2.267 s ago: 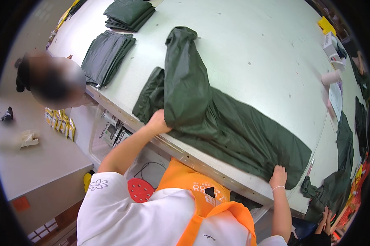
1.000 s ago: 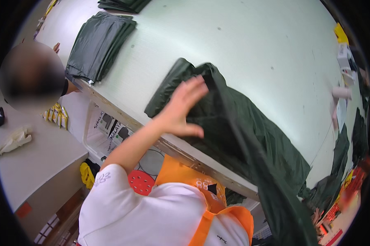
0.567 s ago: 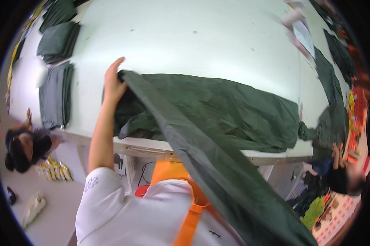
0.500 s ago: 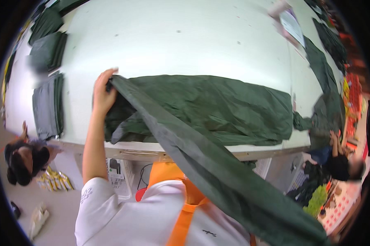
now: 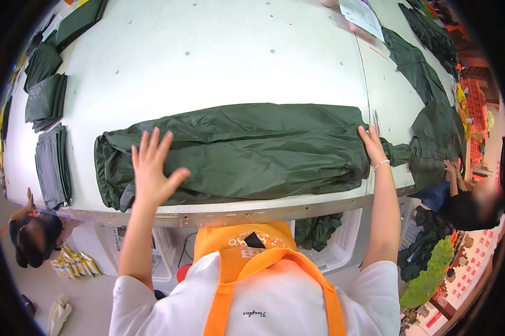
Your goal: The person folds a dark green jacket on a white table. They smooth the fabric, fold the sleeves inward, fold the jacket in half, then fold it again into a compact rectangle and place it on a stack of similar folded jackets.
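Observation:
A long folded piece of dark green, slightly shiny fabric (image 5: pixel 263 151), which looks like a garment, lies lengthwise along the front of the white table (image 5: pixel 230 73). Its surface is wrinkled, and its left end (image 5: pixel 108 168) shows bunched layers. Over the left part, my left hand (image 5: pixel 154 173) is spread wide with nothing in it; whether it presses on the cloth I cannot tell. My right hand (image 5: pixel 372 145) rests at the right end, fingers stretched out along the edge of the fabric. A bunched dark green piece (image 5: pixel 398 154) lies just beyond that hand.
Folded green bundles (image 5: pixel 46 101) and a grey-green stack (image 5: pixel 52 165) line the table's left side. More green fabric (image 5: pixel 437 137) lies on the right, near a person (image 5: pixel 468 207). Another person (image 5: pixel 37 229) is at the left. White baskets (image 5: pixel 347 241) stand below the table edge.
The grey-green flap that crossed diagonally over my body now lies on the table with the rest. My right hand has come into view at the right end; my left hand has let go and spread.

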A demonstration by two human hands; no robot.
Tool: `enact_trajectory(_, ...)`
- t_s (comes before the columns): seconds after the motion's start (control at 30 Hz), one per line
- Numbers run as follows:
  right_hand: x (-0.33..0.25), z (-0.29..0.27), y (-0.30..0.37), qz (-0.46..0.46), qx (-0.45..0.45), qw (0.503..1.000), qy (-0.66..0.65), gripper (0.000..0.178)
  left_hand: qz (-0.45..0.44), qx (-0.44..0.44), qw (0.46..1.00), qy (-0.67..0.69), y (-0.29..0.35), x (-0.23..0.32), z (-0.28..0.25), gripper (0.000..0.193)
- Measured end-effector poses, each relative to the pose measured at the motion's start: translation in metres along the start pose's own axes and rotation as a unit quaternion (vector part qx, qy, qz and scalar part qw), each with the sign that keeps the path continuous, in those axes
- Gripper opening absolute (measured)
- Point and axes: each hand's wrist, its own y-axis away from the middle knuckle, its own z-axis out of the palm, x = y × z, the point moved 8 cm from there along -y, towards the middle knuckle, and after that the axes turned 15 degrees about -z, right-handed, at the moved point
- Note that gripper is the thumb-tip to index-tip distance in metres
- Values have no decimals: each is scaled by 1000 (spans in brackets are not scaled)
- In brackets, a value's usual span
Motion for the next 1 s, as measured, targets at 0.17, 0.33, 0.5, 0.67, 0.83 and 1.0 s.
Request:
enact_trajectory(0.17,-12,0,15,-23,-81,993,-83,58,-79,-22,991,-108,8,-18,60,110)
enact_trajectory(0.33,8,-42,20,-44,97,974,200,24,-89,-51,989,-109,-2,-39,98,118)
enact_trajectory(0.5,0,-45,60,-19,72,997,-15,32,-38,-25,997,-61,2,3,75,110)
enact_trajectory(0.67,-19,-12,80,-54,61,988,128,43,-26,-54,991,-116,-3,19,111,110)
enact_trajectory(0.83,-51,-28,78,-215,158,938,223,37,-17,-53,995,-86,-5,38,90,110)
enact_trajectory(1.0,-75,19,58,-278,58,892,351,48,88,-57,993,-47,-8,135,83,104)
